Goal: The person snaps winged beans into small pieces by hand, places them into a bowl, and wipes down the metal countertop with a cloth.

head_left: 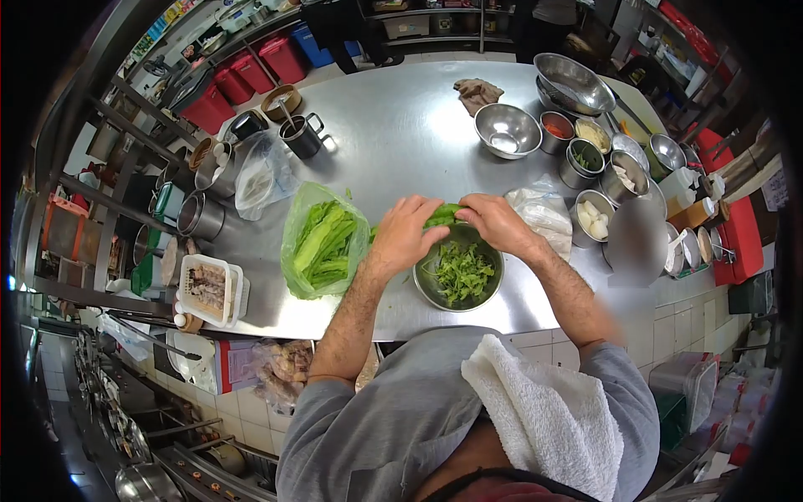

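Both of my hands are above the near rim area of a metal bowl (421,287) with torn leafy greens (465,274) inside. My left hand (406,230) grips one end of a long green leaf (443,215), and my right hand (499,222) has its fingers closed on the other end. The leaf spans the short gap between them at the bowl's far side. Left of the bowl, an open clear plastic bag (294,272) holds long, light-green leaves (324,237) like lettuce. A whitish plastic bag (539,213) lies just beyond my right wrist.
An empty-looking metal bowl (508,131), a brown cloth (478,95) and several metal containers of ingredients stand at the right. A dark mug (302,137), another plastic bag (263,174) and a white basket (212,290) are at the left. Other people stand beyond the table.
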`<state>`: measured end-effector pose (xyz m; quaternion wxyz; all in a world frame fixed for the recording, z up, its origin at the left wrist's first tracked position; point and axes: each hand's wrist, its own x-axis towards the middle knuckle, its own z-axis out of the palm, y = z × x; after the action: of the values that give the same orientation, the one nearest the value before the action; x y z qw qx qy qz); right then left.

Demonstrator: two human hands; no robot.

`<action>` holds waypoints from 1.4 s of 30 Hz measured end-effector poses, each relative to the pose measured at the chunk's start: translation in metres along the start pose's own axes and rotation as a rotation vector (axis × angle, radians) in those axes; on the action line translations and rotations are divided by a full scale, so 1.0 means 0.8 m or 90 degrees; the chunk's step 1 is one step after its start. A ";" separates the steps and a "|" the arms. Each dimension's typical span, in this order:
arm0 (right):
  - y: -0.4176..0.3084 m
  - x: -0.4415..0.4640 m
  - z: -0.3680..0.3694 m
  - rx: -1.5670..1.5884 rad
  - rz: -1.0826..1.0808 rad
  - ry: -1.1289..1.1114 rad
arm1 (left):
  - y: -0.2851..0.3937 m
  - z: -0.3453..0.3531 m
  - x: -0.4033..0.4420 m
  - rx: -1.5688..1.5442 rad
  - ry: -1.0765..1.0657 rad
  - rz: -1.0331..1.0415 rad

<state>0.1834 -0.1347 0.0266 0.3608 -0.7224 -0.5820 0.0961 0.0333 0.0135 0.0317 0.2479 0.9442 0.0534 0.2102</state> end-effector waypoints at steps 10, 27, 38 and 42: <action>-0.013 -0.013 -0.003 0.031 0.090 -0.065 | 0.023 0.006 -0.001 0.046 -0.014 -0.009; -0.003 -0.028 -0.001 -0.019 -0.004 -0.104 | 0.021 0.007 -0.019 0.058 -0.017 0.000; -0.017 -0.039 -0.001 -0.016 -0.091 -0.113 | 0.025 0.018 -0.029 -0.176 -0.060 0.017; -0.025 -0.046 0.006 0.108 -0.114 -0.008 | 0.038 0.018 -0.032 -0.202 0.033 0.013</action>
<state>0.1537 -0.1647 0.0255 0.4245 -0.6334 -0.6363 0.1168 0.0162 -0.0242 0.0259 0.3904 0.8879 0.0163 0.2429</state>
